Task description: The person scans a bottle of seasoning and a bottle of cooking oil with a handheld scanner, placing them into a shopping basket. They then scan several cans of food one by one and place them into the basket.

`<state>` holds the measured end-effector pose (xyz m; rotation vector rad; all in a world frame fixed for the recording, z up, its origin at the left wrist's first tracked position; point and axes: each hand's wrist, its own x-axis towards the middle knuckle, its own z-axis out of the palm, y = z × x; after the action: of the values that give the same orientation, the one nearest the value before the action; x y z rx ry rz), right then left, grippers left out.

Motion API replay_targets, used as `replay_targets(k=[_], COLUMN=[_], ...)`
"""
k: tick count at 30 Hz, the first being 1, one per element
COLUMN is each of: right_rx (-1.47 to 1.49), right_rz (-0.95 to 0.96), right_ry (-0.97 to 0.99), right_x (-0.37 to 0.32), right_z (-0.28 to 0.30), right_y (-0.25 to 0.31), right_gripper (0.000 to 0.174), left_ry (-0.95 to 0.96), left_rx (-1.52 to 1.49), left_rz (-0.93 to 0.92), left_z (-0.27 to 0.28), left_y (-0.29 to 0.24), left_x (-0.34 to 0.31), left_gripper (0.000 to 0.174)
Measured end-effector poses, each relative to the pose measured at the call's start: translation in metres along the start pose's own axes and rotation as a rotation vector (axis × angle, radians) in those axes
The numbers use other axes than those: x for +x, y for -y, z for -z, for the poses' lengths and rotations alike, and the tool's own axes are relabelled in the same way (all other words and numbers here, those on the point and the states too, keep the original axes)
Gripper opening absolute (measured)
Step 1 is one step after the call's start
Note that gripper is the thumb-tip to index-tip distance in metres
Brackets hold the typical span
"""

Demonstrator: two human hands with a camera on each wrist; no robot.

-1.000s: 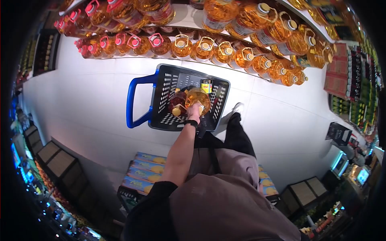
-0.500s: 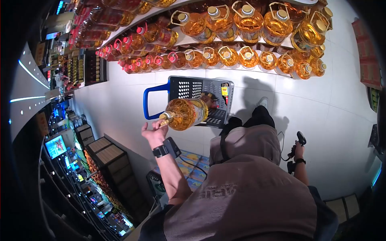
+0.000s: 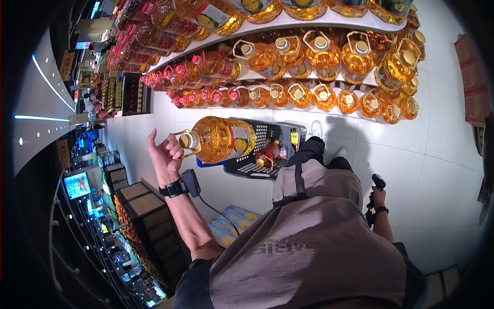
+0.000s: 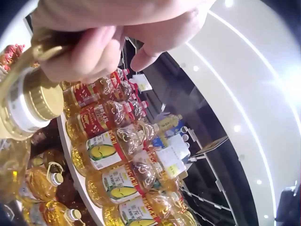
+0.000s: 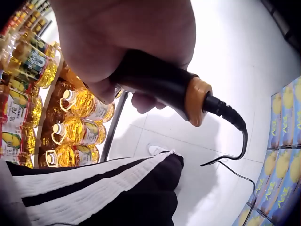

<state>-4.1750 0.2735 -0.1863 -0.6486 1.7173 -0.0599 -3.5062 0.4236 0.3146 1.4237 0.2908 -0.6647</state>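
Note:
In the head view my left hand (image 3: 167,154) grips the cream carrying handle of a large bottle of golden cooking oil (image 3: 218,139). The bottle lies tilted nearly level in the air, its capped neck toward my hand, overlapping the grey shopping basket (image 3: 252,169). From close by, the left wrist view shows curled fingers at the handle and a gold cap (image 4: 44,96). Down at my right side, my right hand (image 3: 378,197) holds a black corded handle (image 5: 155,80) with an orange ring at its cable end.
A dark red bottle (image 3: 267,156) and a yellow-labelled item (image 3: 295,138) are in the basket. Tiered shelves (image 3: 288,26) of oil bottles run along the far side. Blue cartons (image 3: 231,221) are stacked by my left side. Dark crates (image 3: 141,198) stand farther left.
My left hand has lifted the oil bottle out of the basket, moving left and up with it. The view has turned, with more shelf showing. My right hand still holds the corded handle.

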Motion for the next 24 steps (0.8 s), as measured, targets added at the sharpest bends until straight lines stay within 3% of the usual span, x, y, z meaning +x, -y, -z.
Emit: replay_targets(k=[3,5,8,13,17,19,23,24], right_rx=[0.03,0.106,0.078,0.027,0.02,-0.006,-0.01,-0.009], right_rz=[0.04,0.078,0.026,0.176,0.095,0.068,0.024,0.016], right_ry=[-0.064,-0.067,-0.158,-0.183,-0.258,-0.294,-0.363,-0.374], right_x=[0.006,0.01,0.001,-0.049,-0.074,-0.076,-0.087,-0.092], right_z=[-0.015,-0.03,-0.041,-0.057,-0.059,-0.058,-0.063,-0.066], right_y=[0.022,0.039,0.069,0.117,0.136,0.14,0.153,0.156], right_gripper=[0.018,0.017,0.016,0.022,0.022,0.022,0.021,0.021], left_ry=[-0.239,-0.066,-0.091,-0.05,0.016,0.021,0.016,0.061], left_rx=[0.332,0.378,0.573,0.587,0.679,0.682,0.664,0.664], left_rz=[-0.084,-0.012,-0.105,-0.058,-0.022,-0.091,-0.044,-0.206], left_z=[-0.018,-0.002,-0.013,-0.054,-0.068,-0.078,-0.105,-0.107], left_y=[0.003,0.001,0.006,0.01,0.013,0.018,0.011,0.027], left_x=[0.053,0.108,0.18,0.289,0.356,0.387,0.43,0.46], left_gripper=[0.053,0.053,0.052,0.041,0.038,0.037,0.047,0.055])
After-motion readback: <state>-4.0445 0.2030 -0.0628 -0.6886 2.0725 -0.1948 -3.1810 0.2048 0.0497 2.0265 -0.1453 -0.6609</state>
